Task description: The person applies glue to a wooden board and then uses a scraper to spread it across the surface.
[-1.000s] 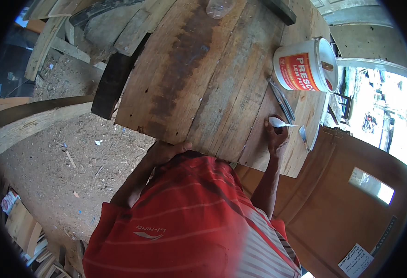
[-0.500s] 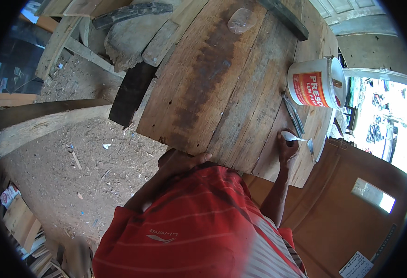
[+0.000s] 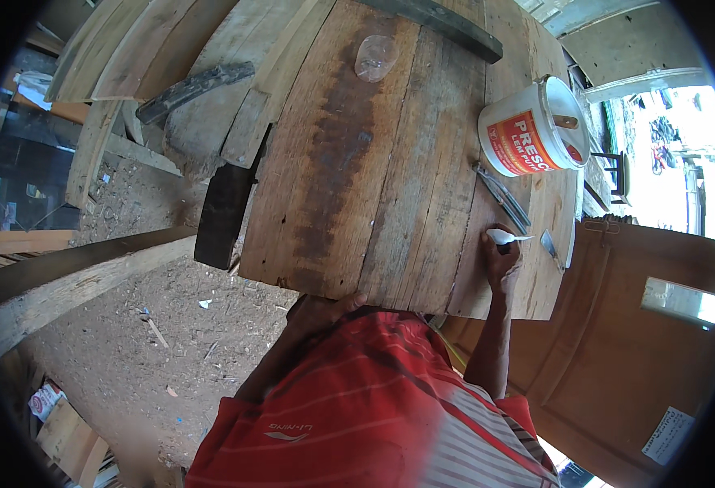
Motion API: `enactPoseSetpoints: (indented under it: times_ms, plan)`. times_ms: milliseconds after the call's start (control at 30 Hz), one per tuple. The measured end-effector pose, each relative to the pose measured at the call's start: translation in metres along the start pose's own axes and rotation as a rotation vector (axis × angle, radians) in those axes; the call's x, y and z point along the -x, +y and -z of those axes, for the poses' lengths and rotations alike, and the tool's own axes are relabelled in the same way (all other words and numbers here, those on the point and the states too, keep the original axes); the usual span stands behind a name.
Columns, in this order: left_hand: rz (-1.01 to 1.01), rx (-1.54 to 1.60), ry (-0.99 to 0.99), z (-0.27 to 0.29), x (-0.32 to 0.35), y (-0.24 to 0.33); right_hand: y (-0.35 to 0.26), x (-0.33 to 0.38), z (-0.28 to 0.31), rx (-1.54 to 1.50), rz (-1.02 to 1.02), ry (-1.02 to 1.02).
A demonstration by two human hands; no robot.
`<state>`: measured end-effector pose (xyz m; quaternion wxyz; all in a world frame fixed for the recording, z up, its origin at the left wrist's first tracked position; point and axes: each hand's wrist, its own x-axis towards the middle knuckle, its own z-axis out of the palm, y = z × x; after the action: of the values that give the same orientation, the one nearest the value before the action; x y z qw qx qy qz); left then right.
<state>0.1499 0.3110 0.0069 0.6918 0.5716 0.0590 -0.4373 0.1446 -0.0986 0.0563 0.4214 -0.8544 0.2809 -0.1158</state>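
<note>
White-smeared spatula [image 3: 507, 237] lies pinched in the closed fingers of the right hand [image 3: 502, 262] on the wooden tabletop [image 3: 373, 163], near a white glue bucket [image 3: 534, 128], while the left hand [image 3: 321, 311] grips the table's near edge.

left hand [image 3: 322, 307]: fingers curled over an edge, thumb side up, arm bent close to the chest | right hand [image 3: 502, 262]: raised well out from the left one, fingers pinched shut, wrist slightly cocked | right forearm: bare, nearly straight up from the elbow | both arms come out of short red sleeves
</note>
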Motion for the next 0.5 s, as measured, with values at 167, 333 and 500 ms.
enactPoseSetpoints:
  times_ms: [167,333,500]
  plan:
    - [-0.093,-0.172,-0.017,-0.001,0.005,0.018,-0.006,0.006,-0.002,0.034,0.031,0.041]
    - [-0.202,-0.309,-0.016,0.000,0.008,0.013,-0.044,0.013,-0.001,0.210,0.040,0.068]
    - [0.034,-0.491,-0.189,-0.006,0.021,0.026,-0.059,0.016,0.012,0.156,-0.003,0.017]
